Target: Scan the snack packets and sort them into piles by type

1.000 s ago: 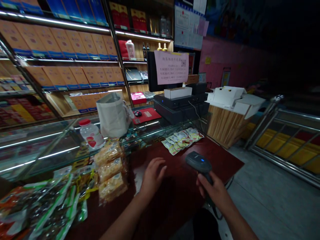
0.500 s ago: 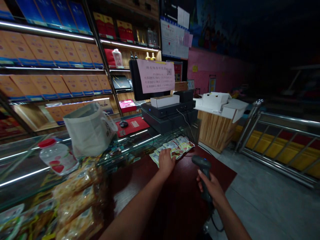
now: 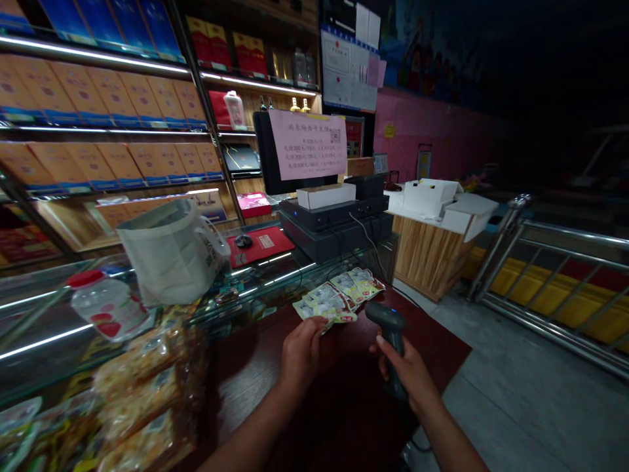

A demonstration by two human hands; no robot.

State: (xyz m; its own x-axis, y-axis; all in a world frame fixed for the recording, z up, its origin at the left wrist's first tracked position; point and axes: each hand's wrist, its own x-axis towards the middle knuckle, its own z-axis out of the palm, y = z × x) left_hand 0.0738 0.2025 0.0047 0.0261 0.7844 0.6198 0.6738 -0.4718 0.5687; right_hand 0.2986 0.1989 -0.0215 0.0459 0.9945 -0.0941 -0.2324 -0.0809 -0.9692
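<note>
My left hand point(image 3: 299, 351) pinches the near corner of a small snack packet point(image 3: 343, 318), which is tilted up off the dark red tabletop point(image 3: 344, 380). Behind it, several similar green and white snack packets point(image 3: 361, 283) lie overlapping in a row along the edge of the glass counter. My right hand point(image 3: 410, 370) is wrapped round the handle of a dark barcode scanner point(image 3: 386, 317), held above the table. The scanner's head is close to the right end of the lifted packet, and a blue light glows on top.
On the left are clear-wrapped snack packs point(image 3: 142, 400), a red-lidded plastic jar point(image 3: 108, 308) and a white tote bag point(image 3: 167, 255). A monitor with a pink sign point(image 3: 309, 147) stands over a cash drawer point(image 3: 334, 239). A metal railing point(image 3: 555, 262) runs along the right.
My left hand has drawn back from resting on the packets and now lifts one by its corner. The scanner has shifted slightly left, toward that packet.
</note>
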